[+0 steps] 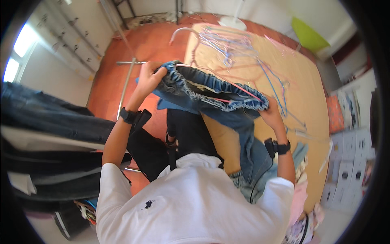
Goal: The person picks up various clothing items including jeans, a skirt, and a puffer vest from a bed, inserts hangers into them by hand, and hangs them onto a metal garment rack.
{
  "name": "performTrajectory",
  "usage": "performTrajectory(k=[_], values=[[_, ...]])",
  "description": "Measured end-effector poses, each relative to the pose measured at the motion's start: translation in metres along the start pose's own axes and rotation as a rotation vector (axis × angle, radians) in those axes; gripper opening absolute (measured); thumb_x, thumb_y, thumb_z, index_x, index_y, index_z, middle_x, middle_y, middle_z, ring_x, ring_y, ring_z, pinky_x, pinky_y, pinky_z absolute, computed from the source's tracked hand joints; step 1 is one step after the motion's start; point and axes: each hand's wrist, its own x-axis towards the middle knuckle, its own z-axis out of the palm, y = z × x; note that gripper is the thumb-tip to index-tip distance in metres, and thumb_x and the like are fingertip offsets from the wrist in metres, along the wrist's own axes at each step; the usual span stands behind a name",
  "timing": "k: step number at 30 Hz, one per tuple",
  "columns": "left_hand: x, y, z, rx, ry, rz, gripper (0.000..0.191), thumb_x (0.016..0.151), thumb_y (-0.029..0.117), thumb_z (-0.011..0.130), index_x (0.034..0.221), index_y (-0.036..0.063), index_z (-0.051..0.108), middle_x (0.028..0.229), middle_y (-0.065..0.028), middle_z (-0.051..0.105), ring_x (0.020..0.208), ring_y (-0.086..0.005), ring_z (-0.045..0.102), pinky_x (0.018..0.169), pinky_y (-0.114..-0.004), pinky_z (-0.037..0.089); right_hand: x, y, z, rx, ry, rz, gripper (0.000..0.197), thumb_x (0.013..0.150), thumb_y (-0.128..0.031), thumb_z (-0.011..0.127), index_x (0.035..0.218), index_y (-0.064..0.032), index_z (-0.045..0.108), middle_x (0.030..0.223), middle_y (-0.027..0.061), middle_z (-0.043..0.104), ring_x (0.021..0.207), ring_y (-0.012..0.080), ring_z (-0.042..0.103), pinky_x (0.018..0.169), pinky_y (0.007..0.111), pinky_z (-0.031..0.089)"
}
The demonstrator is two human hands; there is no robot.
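Blue denim pants (213, 106) with a gathered elastic waistband hang between my two hands, the waist opening facing up. My left hand (150, 77) grips the waistband at its left end, thumb on top. At the right end my right hand (272, 113) holds the waistband, its fingers partly hidden by the cloth. A pink hanger (225, 80) lies inside the waist opening, its hook standing out above the band towards the upper left. One denim leg hangs down beside the table edge, over other denim.
A tan-covered table (304, 91) bears a heap of tangled hangers (227, 42). Dark trousers (54, 113) hang on a rack at the left, with metal bars (125, 88) near it. Pink clothing (298, 198) lies at the lower right. White drawers (345, 170) stand beyond the table.
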Motion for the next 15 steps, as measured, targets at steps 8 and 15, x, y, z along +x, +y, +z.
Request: performTrajectory(k=[8,15], values=[[-0.003,0.098,-0.076,0.261,0.103,0.245,0.031,0.074,0.022,0.056,0.064,-0.0077,0.052,0.052,-0.0213,0.041,0.043,-0.0276,0.04,0.047,-0.041,0.037,0.051,-0.14,-0.028,-0.163,-0.173,-0.284,0.029,0.072,0.0,0.066,0.1,0.0037,0.062,0.094,0.0217,0.064,0.087,0.0384,0.06,0.081,0.036,0.046],[-0.049,0.154,-0.103,0.558,0.344,0.167,0.035,0.077,0.029,0.055,0.071,-0.0059,0.061,0.058,-0.024,0.05,0.05,-0.034,0.053,0.055,-0.042,0.044,0.091,-0.179,0.005,-0.027,-0.382,-0.636,0.025,0.087,-0.02,0.065,0.091,0.0043,0.061,0.068,0.0121,0.059,0.065,0.0177,0.054,0.069,0.033,0.047]])
